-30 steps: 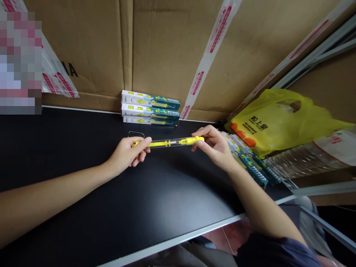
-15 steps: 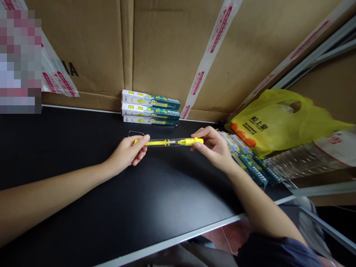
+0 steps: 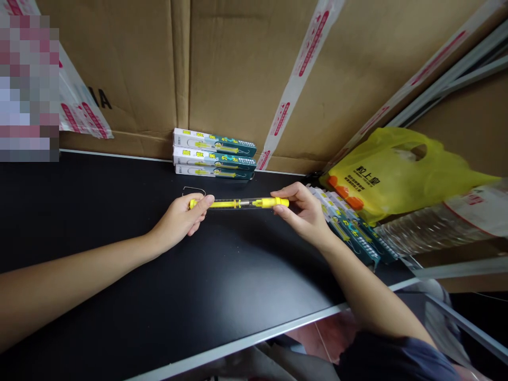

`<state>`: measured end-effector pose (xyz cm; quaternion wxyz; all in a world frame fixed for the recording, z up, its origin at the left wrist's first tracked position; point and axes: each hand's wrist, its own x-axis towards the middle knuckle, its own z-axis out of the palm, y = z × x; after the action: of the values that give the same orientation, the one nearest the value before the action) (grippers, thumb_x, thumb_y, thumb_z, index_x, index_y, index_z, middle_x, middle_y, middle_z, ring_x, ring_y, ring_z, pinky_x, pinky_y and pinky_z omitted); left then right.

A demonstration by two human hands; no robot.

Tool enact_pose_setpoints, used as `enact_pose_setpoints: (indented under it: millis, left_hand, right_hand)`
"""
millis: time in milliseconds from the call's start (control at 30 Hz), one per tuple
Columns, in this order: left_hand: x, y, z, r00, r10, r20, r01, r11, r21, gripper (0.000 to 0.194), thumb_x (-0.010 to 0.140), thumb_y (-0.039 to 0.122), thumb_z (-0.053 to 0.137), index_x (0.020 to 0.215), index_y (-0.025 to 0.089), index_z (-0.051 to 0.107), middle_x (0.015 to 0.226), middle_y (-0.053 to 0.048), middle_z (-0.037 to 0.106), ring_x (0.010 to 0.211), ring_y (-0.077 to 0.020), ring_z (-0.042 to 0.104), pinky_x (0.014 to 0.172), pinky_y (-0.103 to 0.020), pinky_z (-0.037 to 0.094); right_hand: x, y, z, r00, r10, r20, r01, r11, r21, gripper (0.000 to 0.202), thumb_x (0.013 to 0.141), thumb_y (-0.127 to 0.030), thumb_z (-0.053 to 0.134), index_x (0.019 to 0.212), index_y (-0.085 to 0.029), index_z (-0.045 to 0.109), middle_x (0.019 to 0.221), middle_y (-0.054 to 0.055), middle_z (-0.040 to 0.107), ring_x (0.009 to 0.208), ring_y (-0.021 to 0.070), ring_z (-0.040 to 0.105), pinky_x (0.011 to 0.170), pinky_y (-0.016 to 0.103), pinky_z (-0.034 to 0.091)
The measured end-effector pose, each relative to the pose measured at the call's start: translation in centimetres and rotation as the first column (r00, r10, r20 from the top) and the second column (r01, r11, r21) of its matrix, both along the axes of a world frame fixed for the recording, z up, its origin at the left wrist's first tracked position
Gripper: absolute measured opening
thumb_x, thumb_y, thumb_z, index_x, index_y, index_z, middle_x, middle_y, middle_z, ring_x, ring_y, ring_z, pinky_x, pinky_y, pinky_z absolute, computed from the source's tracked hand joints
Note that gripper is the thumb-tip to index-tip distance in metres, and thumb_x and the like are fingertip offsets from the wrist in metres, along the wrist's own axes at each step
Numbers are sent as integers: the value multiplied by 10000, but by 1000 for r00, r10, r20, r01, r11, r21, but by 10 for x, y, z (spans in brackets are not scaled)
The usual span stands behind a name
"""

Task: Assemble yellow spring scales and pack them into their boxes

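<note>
A tubular spring scale (image 3: 248, 203), clear with yellow parts inside and yellow ends, lies level between my two hands above the black tabletop. My left hand (image 3: 183, 216) is closed round its left end, the thumb on top. A bent metal hook (image 3: 194, 189) sticks out beyond that thumb. At the other end, my right hand (image 3: 304, 210) pinches the yellow cap (image 3: 275, 202) between thumb and fingers. The coiled spring shows near the middle of the tube.
Three spring scale boxes (image 3: 214, 153) are stacked against the cardboard (image 3: 238, 69) at the back. More such boxes (image 3: 349, 227) lie right of my right hand, beside a yellow plastic bag (image 3: 389, 169) and a clear ribbed bottle (image 3: 420, 225). A pale edge (image 3: 238, 341) borders the black table (image 3: 190, 296).
The spring scale has turned slightly in my hands, and more of its yellow left end shows. My right hand has shifted a little on the cap. Both hands keep their grip.
</note>
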<state>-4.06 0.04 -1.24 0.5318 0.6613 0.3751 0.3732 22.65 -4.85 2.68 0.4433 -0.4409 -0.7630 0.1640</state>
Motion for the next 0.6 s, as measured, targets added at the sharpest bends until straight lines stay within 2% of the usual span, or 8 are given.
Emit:
enact_pose_setpoints:
  millis: [133,233,433,533,600]
  left_hand:
    - [0,0,0,1000,-4,4,4,1000,-1,442,904,515,479,628,183,385,516,87,327,356,-27,348,395,-187,273]
    - [0,1,0,1000,-9,11,9,1000,-4,435,902,506,486,628,185,382,514,89,319,356,-27,342,393,-188,272]
    - [1,0,0,1000,-9,26,9,1000,-18,433,902,496,488,623,185,376,515,89,313,349,-23,333,380,-183,260]
    - [1,0,0,1000,5,31,-4,1000,-23,432,903,500,487,628,182,387,519,87,321,350,-20,330,374,-179,257]
    - [1,0,1,999,16,29,-15,999,-30,430,902,499,488,628,181,391,520,84,324,349,-21,328,368,-177,257]
  right_hand:
    - [0,0,1,999,35,8,-35,999,-21,199,859,-369,648,966,-216,579,862,33,653,652,122,605,568,256,462]
    - [-1,-1,0,998,44,-40,-47,995,-85,229,848,-395,657,955,-219,557,740,1,621,562,107,555,502,242,421]
    - [-6,0,-4,984,-45,-171,11,981,-192,303,796,-462,694,917,-217,564,588,-48,528,410,72,406,377,219,294]
    - [-6,3,-6,981,-98,-168,74,987,-140,295,761,-445,732,899,-205,630,533,-63,470,413,65,335,395,223,291]
    - [-6,6,-6,983,-99,-152,94,995,-40,262,739,-418,758,876,-211,676,586,-40,486,484,85,383,446,237,346]
